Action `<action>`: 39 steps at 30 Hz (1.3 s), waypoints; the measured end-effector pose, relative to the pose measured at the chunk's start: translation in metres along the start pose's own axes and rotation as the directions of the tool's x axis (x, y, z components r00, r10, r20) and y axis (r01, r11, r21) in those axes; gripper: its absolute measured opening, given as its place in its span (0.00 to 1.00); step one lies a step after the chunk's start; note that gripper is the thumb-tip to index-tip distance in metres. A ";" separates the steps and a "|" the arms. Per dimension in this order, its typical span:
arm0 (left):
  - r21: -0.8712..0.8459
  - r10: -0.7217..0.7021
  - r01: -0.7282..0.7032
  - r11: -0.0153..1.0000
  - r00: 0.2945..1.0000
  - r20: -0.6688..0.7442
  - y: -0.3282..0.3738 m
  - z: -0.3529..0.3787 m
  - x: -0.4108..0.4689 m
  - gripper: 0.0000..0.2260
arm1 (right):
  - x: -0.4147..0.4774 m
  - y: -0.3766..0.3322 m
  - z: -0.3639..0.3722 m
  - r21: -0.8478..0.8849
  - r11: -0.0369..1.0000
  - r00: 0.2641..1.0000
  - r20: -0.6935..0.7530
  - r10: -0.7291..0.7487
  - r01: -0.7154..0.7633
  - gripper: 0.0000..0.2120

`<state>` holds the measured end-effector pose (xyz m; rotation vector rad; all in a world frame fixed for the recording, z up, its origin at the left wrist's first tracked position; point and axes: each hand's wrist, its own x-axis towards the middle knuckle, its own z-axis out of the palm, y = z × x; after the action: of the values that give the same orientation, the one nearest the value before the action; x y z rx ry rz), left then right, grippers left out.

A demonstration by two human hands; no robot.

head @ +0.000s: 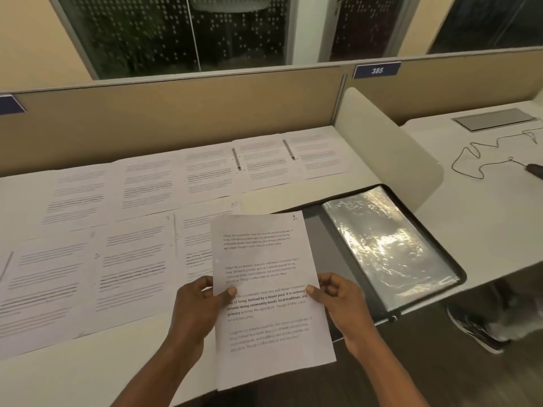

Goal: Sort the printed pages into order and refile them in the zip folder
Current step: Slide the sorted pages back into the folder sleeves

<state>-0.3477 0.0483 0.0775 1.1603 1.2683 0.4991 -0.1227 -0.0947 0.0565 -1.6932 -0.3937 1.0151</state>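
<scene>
A printed page (266, 259) with a handwritten "1" in its top right corner is held up above the desk's front edge. My left hand (197, 306) pinches its left edge, thumb on the text. My right hand (338, 301) pinches its right edge the same way. Several other printed pages (141, 183) lie spread in two rows across the white desk (73, 368). The zip folder (382, 242) lies open to the right of the held page, its shiny clear sleeves facing up and its dark zip border visible.
A tan partition wall (176, 113) bounds the desk at the back, and a rounded white divider (388, 142) separates it from the neighbouring desk (484, 201), where a thin cable (482, 160) lies. A person's shoe (476, 327) is on the floor under the right desk.
</scene>
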 end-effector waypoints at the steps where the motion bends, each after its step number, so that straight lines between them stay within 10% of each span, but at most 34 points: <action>1: -0.010 -0.004 0.004 1.000 1.000 0.003 0.001 0.005 0.002 0.09 | 0.003 -0.001 -0.005 -0.001 1.000 1.000 0.000 0.001 -0.001 0.08; 20: -0.106 -0.015 0.008 0.994 0.998 -0.067 0.025 0.137 0.110 0.08 | 0.168 -0.051 -0.121 -0.331 0.933 0.974 0.122 0.189 -0.140 0.11; 32: -0.131 -0.073 0.059 0.990 0.992 -0.103 0.038 0.188 0.118 0.08 | 0.278 -0.137 -0.153 -0.437 0.899 0.951 0.289 0.111 0.027 0.19; 39: -0.064 -0.050 0.040 0.997 0.985 -0.164 0.049 0.230 0.121 0.06 | 0.357 -0.195 -0.148 -0.718 0.551 0.812 0.571 0.116 0.426 0.22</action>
<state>-0.0887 0.0781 0.0346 1.0540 1.4097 0.6066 0.2448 0.1331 0.0887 -2.0605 -1.6428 1.2804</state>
